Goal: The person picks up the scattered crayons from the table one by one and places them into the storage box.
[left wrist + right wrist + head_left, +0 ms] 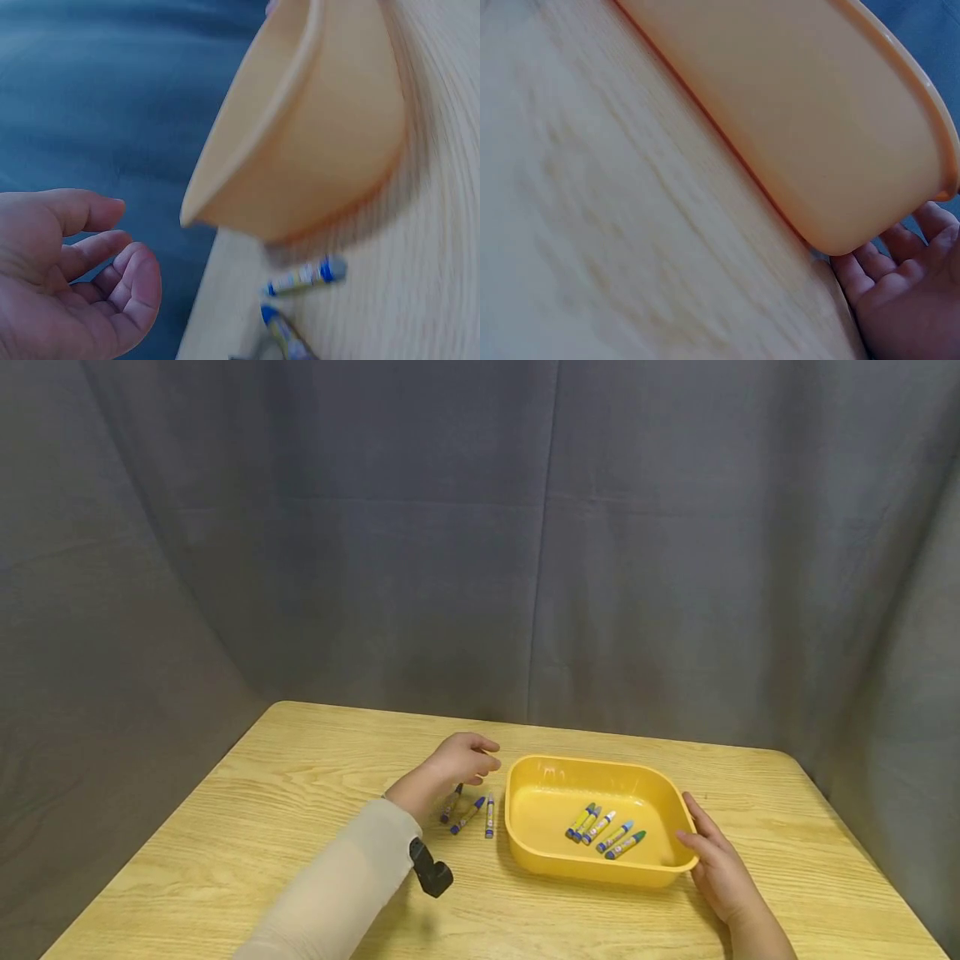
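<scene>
The tray point(543, 814) stands right of centre on the tabletop point(300, 777), its long side roughly along the far edge. The right hand point(720, 864) grasps its right end, thumb over the rim and fingers against the outer wall, probably to keep it from sliding. Five crayons point(598, 828) lie inside side by side, tips toward the far edge and slightly right; three crayons point(468, 816) lie on the wood just off the tray's left end, seemingly within short reach. The left hand point(465, 758) hovers between those and the far edge, its grip released: fingers loosely bent, with nothing seen in them. A curtain point(420, 610) hangs behind the far edge, so room that way looks limited. The widest stretch of wood runs toward the left edge; the right side offers less, partly taken by the right forearm. The near edge is out of view.
</scene>
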Demonstrator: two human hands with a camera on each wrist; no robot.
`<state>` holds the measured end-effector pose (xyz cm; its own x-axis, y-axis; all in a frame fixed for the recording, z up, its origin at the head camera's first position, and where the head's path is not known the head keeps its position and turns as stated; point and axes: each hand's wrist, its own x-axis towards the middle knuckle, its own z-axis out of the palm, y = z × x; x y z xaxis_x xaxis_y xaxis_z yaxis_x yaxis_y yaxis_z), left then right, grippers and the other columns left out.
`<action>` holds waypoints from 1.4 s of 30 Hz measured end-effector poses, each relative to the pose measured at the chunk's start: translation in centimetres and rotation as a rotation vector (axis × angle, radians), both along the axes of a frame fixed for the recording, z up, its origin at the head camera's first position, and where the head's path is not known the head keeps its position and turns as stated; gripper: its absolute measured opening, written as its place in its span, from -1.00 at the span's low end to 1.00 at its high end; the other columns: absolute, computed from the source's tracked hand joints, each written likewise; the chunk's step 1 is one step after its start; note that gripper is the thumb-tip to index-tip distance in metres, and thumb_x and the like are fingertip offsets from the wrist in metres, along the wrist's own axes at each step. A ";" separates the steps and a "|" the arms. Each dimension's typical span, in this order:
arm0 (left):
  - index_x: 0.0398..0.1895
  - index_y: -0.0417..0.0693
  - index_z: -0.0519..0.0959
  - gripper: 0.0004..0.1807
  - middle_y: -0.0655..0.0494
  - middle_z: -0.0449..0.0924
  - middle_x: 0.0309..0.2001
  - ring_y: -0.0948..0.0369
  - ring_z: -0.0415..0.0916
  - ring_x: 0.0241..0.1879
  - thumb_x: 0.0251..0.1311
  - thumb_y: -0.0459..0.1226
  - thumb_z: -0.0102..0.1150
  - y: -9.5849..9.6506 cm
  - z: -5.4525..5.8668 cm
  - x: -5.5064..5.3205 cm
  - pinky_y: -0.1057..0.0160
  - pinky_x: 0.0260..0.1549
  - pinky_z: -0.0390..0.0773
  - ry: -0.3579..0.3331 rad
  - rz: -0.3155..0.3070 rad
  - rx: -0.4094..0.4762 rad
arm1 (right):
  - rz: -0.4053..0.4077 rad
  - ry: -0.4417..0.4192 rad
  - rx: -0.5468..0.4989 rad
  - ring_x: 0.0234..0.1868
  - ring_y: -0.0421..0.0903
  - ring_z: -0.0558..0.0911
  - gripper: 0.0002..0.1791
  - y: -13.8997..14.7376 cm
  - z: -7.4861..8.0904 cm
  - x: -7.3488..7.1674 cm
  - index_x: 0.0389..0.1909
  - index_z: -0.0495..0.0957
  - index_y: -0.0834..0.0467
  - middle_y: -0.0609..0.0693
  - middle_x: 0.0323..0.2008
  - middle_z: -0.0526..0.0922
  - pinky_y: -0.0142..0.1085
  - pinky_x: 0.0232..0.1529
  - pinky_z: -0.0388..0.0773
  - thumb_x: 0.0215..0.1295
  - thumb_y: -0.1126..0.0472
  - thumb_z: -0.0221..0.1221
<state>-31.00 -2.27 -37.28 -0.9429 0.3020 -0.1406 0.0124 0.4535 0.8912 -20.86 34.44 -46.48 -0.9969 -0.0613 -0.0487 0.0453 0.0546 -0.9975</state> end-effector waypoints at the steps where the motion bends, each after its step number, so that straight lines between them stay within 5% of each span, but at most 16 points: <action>1: 0.20 -0.25 0.50 -0.56 -0.14 0.57 0.02 0.03 0.56 -0.04 0.27 -0.32 0.19 -0.4 -0.2 0.0 0.05 0.02 0.64 -0.002 0.011 0.001 | -0.003 0.003 -0.005 0.54 0.28 -0.30 -0.20 0.0 0.0 0.0 0.57 -0.36 0.03 0.11 0.54 -0.55 -0.74 0.02 0.34 0.51 0.15 -0.11; 3: 0.21 -0.27 0.48 -0.56 -0.16 0.56 0.03 0.04 0.54 -0.07 0.27 -0.34 0.18 -1.2 -0.7 0.0 0.06 0.02 0.64 -0.008 0.030 -0.003 | -0.008 0.007 -0.009 0.54 0.29 -0.30 -0.20 0.0 -0.1 0.1 0.57 -0.37 0.05 0.12 0.54 -0.55 -0.74 -0.01 0.34 0.51 0.16 -0.11; 5: 0.22 -0.30 0.47 -0.55 -0.18 0.56 0.04 0.03 0.54 -0.09 0.27 -0.35 0.17 -1.9 -1.3 0.1 0.07 -0.01 0.65 -0.017 0.051 -0.012 | -0.009 0.000 -0.008 0.54 0.29 -0.32 -0.20 0.0 0.0 0.1 0.57 -0.37 0.04 0.11 0.54 -0.56 -0.54 0.26 0.33 0.51 0.16 -0.11; 7: 0.22 -0.30 0.48 -0.55 -0.18 0.57 0.04 0.05 0.56 -0.12 0.27 -0.35 0.17 -2.6 -1.9 0.1 0.10 -0.06 0.66 -0.027 0.072 -0.029 | -0.010 -0.005 -0.011 0.54 0.28 -0.36 -0.20 -0.1 0.0 0.1 0.57 -0.36 0.03 0.09 0.54 -0.57 -0.22 0.48 0.15 0.50 0.16 -0.10; 10: 0.21 -0.31 0.48 -0.55 -0.19 0.60 -0.03 0.10 0.57 -0.23 0.26 -0.36 0.17 -3.5 -2.8 0.2 0.16 -0.16 0.68 -0.034 0.099 -0.044 | -0.010 -0.014 -0.014 0.54 0.26 -0.40 -0.19 -0.2 0.2 0.1 0.57 -0.35 0.01 0.07 0.54 -0.58 0.18 0.48 -0.23 0.49 0.16 -0.09; 18: 0.12 -0.37 0.52 -0.58 0.00 0.54 -0.31 0.23 0.43 -0.42 0.18 -0.38 0.20 -5.0 -4.8 0.7 0.31 -0.35 0.63 -0.023 0.132 -0.087 | -0.011 -0.020 0.034 0.55 0.27 -0.29 -0.20 0.1 0.2 0.2 0.57 -0.33 -0.03 0.06 0.55 -0.53 -0.27 0.40 0.17 0.50 0.11 -0.09; 24: 0.11 -0.34 0.54 -0.52 -0.12 0.61 -0.07 0.26 0.42 -0.45 0.05 -0.39 0.28 -4.9 -5.2 1.1 0.39 -0.45 0.52 -0.010 0.146 -0.132 | -0.007 -0.005 0.011 0.54 0.30 -0.28 -0.20 0.0 0.1 0.2 0.57 -0.34 -0.01 0.10 0.55 -0.54 -0.71 -0.04 0.34 0.50 0.13 -0.10; 28: 0.10 -0.33 0.55 -0.48 -0.17 0.60 0.06 0.23 0.44 -0.47 -0.01 -0.38 0.34 -4.4 -5.5 1.1 0.36 -0.47 0.50 0.025 0.140 -0.205 | -0.005 0.004 0.004 0.54 0.31 -0.26 -0.20 0.0 0.1 0.2 0.57 -0.35 0.01 0.11 0.55 -0.54 -0.73 -0.04 0.34 0.51 0.13 -0.11; 34: 0.06 -0.35 0.57 -0.49 -0.19 0.60 0.09 0.08 0.55 -0.12 -0.05 -0.41 0.37 -3.9 -5.7 1.1 0.20 -0.15 0.64 0.105 0.122 -0.326 | 0.000 0.002 0.003 0.54 0.28 -0.27 -0.20 -0.1 0.1 0.3 0.57 -0.37 0.02 0.11 0.54 -0.55 -0.74 -0.01 0.34 0.51 0.14 -0.11; 38: 0.03 -0.35 0.60 -0.52 -0.21 0.62 0.05 0.07 0.53 -0.18 -0.08 -0.49 0.28 -3.7 -5.5 1.2 0.27 -0.28 0.60 0.132 0.121 -0.367 | 0.004 0.001 0.009 0.54 0.30 -0.28 -0.20 -0.1 0.1 0.3 0.57 -0.37 0.03 0.12 0.54 -0.55 -0.73 -0.02 0.33 0.51 0.16 -0.12; 42: 0.04 -0.36 0.60 -0.53 -0.19 0.63 0.00 0.14 0.48 -0.30 -0.07 -0.52 0.17 -3.8 -5.3 1.2 0.38 -0.47 0.48 0.109 0.117 -0.329 | 0.001 -0.008 -0.002 0.54 0.30 -0.30 -0.21 -0.2 0.2 0.3 0.57 -0.37 0.03 0.09 0.54 -0.56 -0.34 0.42 0.21 0.50 0.18 -0.12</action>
